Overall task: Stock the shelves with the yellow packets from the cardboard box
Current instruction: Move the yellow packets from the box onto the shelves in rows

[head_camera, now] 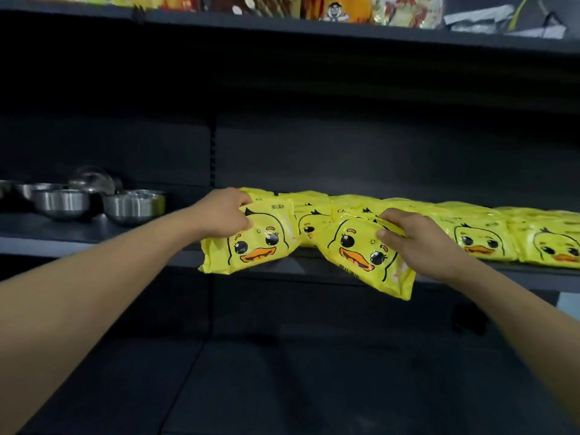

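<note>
Each of my hands holds a yellow packet with a duck face at the front edge of the dark middle shelf [276,263]. My left hand [224,215] grips the top left corner of one packet [254,243], which hangs tilted over the shelf edge. My right hand [417,240] pinches the upper right part of a second packet [361,255], tilted and drooping below the edge. Behind them a row of the same yellow packets [483,237] lies stacked along the shelf to the right. No cardboard box is in view.
Several steel bowls [94,202] stand on the same shelf at the left. The shelf above [314,29] carries colourful snack bags. A lower dark shelf [282,372] lies under my arms. A slotted upright [213,152] divides the back panel.
</note>
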Demonstrator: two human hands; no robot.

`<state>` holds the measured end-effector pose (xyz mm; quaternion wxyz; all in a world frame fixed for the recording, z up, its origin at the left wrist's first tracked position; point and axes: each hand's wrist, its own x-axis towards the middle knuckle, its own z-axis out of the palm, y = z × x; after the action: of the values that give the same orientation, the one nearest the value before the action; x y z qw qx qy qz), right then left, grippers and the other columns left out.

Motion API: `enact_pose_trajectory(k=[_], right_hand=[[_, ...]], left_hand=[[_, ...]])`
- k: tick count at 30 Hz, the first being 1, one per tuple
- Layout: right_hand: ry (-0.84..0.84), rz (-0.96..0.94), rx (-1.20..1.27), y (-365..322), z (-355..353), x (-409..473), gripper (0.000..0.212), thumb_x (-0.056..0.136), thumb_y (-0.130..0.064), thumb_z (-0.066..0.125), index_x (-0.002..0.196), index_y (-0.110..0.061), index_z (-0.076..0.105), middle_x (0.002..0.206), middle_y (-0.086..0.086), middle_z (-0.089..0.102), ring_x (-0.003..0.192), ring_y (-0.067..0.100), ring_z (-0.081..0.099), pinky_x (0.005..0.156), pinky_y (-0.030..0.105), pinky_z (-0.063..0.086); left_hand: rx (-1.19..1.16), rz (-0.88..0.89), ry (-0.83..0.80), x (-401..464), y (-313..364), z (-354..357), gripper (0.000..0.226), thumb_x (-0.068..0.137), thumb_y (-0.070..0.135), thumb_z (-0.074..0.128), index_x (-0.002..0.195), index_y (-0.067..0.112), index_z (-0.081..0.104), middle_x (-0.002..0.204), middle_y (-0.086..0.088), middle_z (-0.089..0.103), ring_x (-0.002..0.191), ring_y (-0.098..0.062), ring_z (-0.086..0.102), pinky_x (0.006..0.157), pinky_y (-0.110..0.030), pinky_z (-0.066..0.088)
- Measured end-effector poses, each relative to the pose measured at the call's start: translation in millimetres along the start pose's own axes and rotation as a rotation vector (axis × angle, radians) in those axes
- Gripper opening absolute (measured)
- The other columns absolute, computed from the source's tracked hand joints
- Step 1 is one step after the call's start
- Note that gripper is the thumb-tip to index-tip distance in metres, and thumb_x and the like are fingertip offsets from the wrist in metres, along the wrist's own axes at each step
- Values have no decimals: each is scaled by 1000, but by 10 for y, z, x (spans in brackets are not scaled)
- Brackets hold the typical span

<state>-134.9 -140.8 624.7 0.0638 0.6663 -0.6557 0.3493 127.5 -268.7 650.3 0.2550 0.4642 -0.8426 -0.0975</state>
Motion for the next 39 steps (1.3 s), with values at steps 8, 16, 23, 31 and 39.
enact_pose_trajectory(k=[8,16,23,31,39], right_hand=[[106,49,26,-331,195,814,12,96,-22,49,96,-17,60,90,-1,64,84,17,58,76,35,44],[98,79,-26,-472,566,1431,12,96,-22,50,97,-18,60,92,-3,65,88,15,60,80,33,45],[59,65,-109,-544,876,1793,11,96,-26,49,99,-22,59,89,-8,62,69,3,54,60,20,39],[-101,9,-169,-843,1207,2231,9,95,-26,52,100,-21,58,95,-6,59,89,13,55,77,26,41],[-325,-21,-203,-952,1778,2711,37,93,-27,56,128,-15,54,133,1,52,122,17,47,95,25,35]], left_hand=[[40,27,-68,1035,-645,-404,16,91,11,56,106,15,60,96,-4,66,87,-20,64,72,-32,50],[104,94,-208,2074,-1154,-94,37,91,11,57,128,10,53,124,-8,59,110,-26,57,88,-35,46],[95,167,-147,2450,-1369,249,57,92,21,59,144,11,37,151,-7,34,137,-25,35,108,-32,32],[27,259,-4,2480,-1593,75,36,83,30,71,115,18,59,118,0,61,102,-15,56,83,-24,42],[103,201,27,2359,-1802,-354,26,85,25,69,108,19,60,111,0,63,104,-19,58,91,-30,47]])
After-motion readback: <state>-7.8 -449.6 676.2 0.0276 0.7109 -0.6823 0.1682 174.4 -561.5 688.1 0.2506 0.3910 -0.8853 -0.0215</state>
